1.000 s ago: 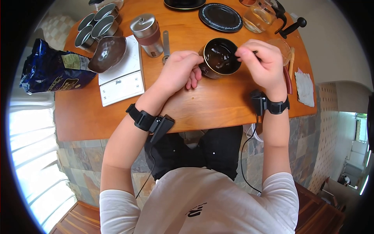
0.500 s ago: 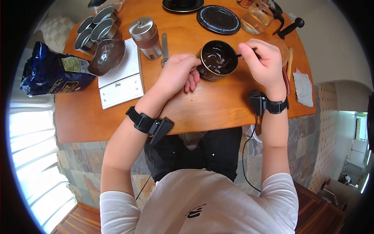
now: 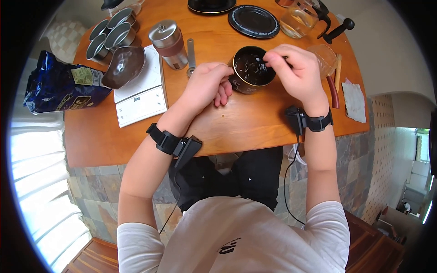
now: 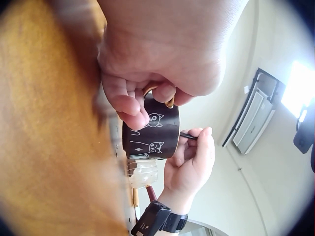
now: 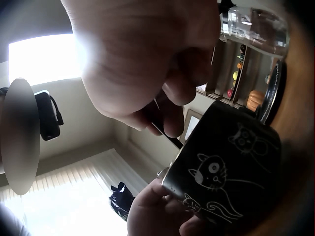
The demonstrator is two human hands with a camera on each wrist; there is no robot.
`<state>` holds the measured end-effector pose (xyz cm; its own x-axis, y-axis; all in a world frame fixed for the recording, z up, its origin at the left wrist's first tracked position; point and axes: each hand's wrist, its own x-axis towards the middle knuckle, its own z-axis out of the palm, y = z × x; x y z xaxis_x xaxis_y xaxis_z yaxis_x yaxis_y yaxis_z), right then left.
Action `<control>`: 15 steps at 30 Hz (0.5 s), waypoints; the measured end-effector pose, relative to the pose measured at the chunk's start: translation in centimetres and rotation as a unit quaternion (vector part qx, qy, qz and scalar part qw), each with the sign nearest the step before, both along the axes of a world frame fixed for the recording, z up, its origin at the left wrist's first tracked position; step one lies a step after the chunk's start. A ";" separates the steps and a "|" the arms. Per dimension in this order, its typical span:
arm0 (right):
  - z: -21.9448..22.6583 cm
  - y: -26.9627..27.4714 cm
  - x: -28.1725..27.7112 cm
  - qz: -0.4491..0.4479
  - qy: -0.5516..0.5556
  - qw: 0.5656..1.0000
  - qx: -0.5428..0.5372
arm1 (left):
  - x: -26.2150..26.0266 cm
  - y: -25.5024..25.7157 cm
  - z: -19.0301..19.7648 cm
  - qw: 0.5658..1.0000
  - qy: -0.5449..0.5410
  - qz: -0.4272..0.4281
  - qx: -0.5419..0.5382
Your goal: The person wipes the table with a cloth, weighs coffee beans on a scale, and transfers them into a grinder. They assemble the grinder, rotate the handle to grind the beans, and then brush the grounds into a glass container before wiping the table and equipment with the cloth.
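Observation:
A black mug with a gold rim and white cat drawings stands on the wooden table, dark liquid inside. My left hand grips its gold handle, seen in the left wrist view. Over the mug's right side, my right hand pinches a thin black handle that slants into the mug. The lower end of that handle is hidden inside the mug. In the right wrist view the thin black handle runs from the fingers to the mug's rim.
Left of the mug are a coffee grinder, a measuring spoon, a white scale, a brown dish, metal cups and a blue bag. Beyond lie a black plate and glass pot; a cloth lies right.
My right hand shifts right, then back left over the mug, moving the thin black handle in the liquid, whose surface ripples differently. My left hand stays at the mug handle.

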<state>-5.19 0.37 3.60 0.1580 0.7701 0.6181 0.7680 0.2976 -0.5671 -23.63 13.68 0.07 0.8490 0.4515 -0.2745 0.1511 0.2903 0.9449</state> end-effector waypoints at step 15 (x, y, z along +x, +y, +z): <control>0.4 -0.5 0.2 0.031 0.054 0.997 -0.043 | -0.1 0.1 0.2 1.000 -0.005 0.005 -0.010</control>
